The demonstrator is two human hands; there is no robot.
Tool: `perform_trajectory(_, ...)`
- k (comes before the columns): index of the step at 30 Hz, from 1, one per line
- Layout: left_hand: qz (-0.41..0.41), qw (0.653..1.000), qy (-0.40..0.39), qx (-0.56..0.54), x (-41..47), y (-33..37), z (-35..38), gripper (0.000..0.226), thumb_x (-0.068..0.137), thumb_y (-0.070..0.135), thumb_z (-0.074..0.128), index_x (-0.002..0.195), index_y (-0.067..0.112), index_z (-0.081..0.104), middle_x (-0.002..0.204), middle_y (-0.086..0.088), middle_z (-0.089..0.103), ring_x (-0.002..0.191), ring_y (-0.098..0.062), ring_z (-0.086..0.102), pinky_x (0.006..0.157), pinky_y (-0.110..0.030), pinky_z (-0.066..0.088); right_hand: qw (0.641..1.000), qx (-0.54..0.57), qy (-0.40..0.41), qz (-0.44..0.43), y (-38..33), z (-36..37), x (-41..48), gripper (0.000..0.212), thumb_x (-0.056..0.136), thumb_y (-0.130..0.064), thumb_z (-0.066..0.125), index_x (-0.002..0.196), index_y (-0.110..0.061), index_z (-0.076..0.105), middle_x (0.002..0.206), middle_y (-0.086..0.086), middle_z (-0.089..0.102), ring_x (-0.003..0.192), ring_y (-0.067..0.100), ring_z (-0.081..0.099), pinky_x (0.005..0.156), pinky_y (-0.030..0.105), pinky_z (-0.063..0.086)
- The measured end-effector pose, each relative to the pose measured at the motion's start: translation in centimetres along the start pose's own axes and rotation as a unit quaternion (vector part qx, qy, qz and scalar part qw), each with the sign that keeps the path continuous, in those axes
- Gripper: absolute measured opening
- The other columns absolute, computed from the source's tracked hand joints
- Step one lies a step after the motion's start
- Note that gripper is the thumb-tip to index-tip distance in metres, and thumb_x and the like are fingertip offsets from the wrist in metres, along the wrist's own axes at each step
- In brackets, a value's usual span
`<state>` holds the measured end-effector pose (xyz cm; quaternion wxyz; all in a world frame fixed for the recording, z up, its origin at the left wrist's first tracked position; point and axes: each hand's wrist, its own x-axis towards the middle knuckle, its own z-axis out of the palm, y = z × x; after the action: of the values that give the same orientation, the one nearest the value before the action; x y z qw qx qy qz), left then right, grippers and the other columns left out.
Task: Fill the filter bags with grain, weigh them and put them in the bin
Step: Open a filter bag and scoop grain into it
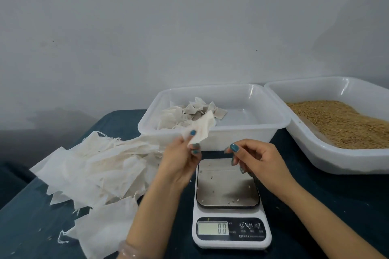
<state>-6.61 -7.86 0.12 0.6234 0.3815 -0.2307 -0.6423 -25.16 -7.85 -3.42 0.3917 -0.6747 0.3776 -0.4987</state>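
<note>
Scale (228,200): brushed metal plate; bin (212,134): glossy plastic.

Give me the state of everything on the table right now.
Left hand: pinching one bag, flat, looks empty.
Right hand: fingers curled over the scale; cannot tell if it holds anything.
Scale: on, reads 0.0, only stray grains on it.
Bin: open, filled bags in its left part.
Tub: open, holds grain.
Bag pile: loose, heaped left of the scale.

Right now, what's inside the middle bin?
Filled filter bags heaped at the left of the bin. The empty bag in the left hand covers the heap's front.
</note>
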Motion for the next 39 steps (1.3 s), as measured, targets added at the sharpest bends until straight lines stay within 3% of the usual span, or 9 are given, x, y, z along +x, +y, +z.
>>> perform_trajectory(4, -0.086, 0.996, -0.028, -0.002, -0.6, -2.8, 1.1, 0.021, 0.103, 0.004, 0.042, 0.111, -0.005, 0.06, 0.077, -0.007, 0.056, 0.043, -0.001, 0.045, 0.039, -0.009, 0.041, 0.993, 0.109, -0.02, 0.04, -0.7, 0.0, -0.1, 0.029, 0.085, -0.036, 0.059, 0.096, -0.011, 0.07, 0.074, 0.006, 0.069, 0.055, 0.012, 0.058, 0.045, 0.02, 0.045)
perform_trajectory(7, -0.065, 0.995, -0.025, 0.076, -0.6, -3.9, 1.1, 0.022, 0.102, 0.002, 0.045, 0.113, -0.002, 0.064, 0.075, -0.004, 0.055, 0.045, -0.001, 0.045, 0.042, -0.011, 0.041, 0.982, 0.168, -0.012, 0.086, -1.1, -0.3, -0.1, 0.036, 0.086, -0.043, 0.055, 0.091, -0.009, 0.066, 0.074, 0.009, 0.068, 0.054, 0.014, 0.058, 0.043, 0.02, 0.043)
perform_trajectory(10, -0.038, 0.987, -0.038, 0.152, -0.7, -4.1, 0.6, 0.023, 0.101, 0.001, 0.048, 0.111, 0.002, 0.069, 0.073, -0.002, 0.063, 0.053, -0.004, 0.051, 0.048, -0.014, 0.046, 0.987, 0.129, 0.007, 0.099, -1.2, -0.5, -0.1, 0.017, 0.095, -0.021, 0.058, 0.087, -0.007, 0.065, 0.068, 0.004, 0.065, 0.051, 0.013, 0.055, 0.043, 0.02, 0.041)
perform_trajectory(17, 0.06, 0.968, -0.015, 0.244, -0.8, -3.9, 0.0, 0.019, 0.1, 0.019, 0.054, 0.115, 0.021, 0.066, 0.102, 0.002, 0.074, 0.082, -0.005, 0.07, 0.061, -0.021, 0.053, 0.986, 0.098, 0.021, 0.134, -1.2, -1.2, 0.0, 0.021, 0.095, -0.003, 0.053, 0.076, -0.007, 0.061, 0.06, 0.001, 0.056, 0.051, 0.01, 0.052, 0.049, 0.022, 0.041)
perform_trajectory(21, 0.212, 0.884, -0.072, 0.41, -0.7, -3.4, -0.5, 0.068, 0.074, 0.067, 0.067, 0.133, 0.048, 0.038, 0.133, 0.018, 0.049, 0.112, 0.01, 0.053, 0.089, -0.017, 0.045, 0.987, 0.102, 0.008, 0.123, -1.6, -1.7, 0.1, 0.03, 0.095, -0.006, 0.054, 0.068, -0.017, 0.062, 0.059, -0.004, 0.055, 0.051, 0.006, 0.05, 0.052, 0.021, 0.042)
perform_trajectory(25, 0.286, 0.751, -0.164, 0.573, -0.9, -3.8, -0.9, 0.102, 0.057, 0.073, 0.073, 0.143, 0.055, 0.021, 0.151, 0.018, 0.005, 0.143, -0.003, 0.01, 0.114, -0.027, 0.023, 0.988, 0.119, -0.03, 0.097, -2.0, -1.9, -0.1, 0.035, 0.095, -0.007, 0.054, 0.065, -0.024, 0.063, 0.061, -0.006, 0.053, 0.053, 0.004, 0.047, 0.052, 0.018, 0.039)
perform_trajectory(28, 0.335, 0.706, -0.164, 0.602, -1.3, -4.3, -0.5, 0.097, 0.061, 0.06, 0.08, 0.141, 0.051, 0.026, 0.15, 0.018, 0.004, 0.142, 0.001, 0.001, 0.117, -0.028, 0.016, 0.989, 0.107, -0.065, 0.085, -2.3, -1.8, -0.3, 0.029, 0.094, -0.008, 0.055, 0.071, -0.022, 0.065, 0.063, -0.005, 0.056, 0.056, 0.006, 0.048, 0.055, 0.02, 0.037)
perform_trajectory(32, 0.362, 0.676, -0.15, 0.624, -1.5, -4.5, 0.0, 0.064, 0.073, 0.037, 0.073, 0.128, 0.024, 0.044, 0.139, 0.005, 0.029, 0.136, -0.01, 0.022, 0.114, -0.029, 0.025, 0.99, 0.085, -0.076, 0.088, -2.3, -1.7, -0.4, 0.023, 0.095, -0.007, 0.056, 0.077, -0.018, 0.066, 0.065, -0.004, 0.06, 0.058, 0.009, 0.05, 0.059, 0.027, 0.037)
perform_trajectory(39, 0.318, 0.717, -0.145, 0.603, -1.4, -3.7, -0.5, 0.032, 0.073, 0.04, 0.051, 0.103, 0.028, 0.049, 0.094, 0.018, 0.053, 0.089, -0.004, 0.048, 0.071, -0.021, 0.036, 0.993, 0.06, -0.043, 0.095, -2.3, -1.8, -0.3, 0.022, 0.094, -0.002, 0.055, 0.076, -0.01, 0.063, 0.061, -0.001, 0.059, 0.054, 0.008, 0.049, 0.055, 0.02, 0.039)
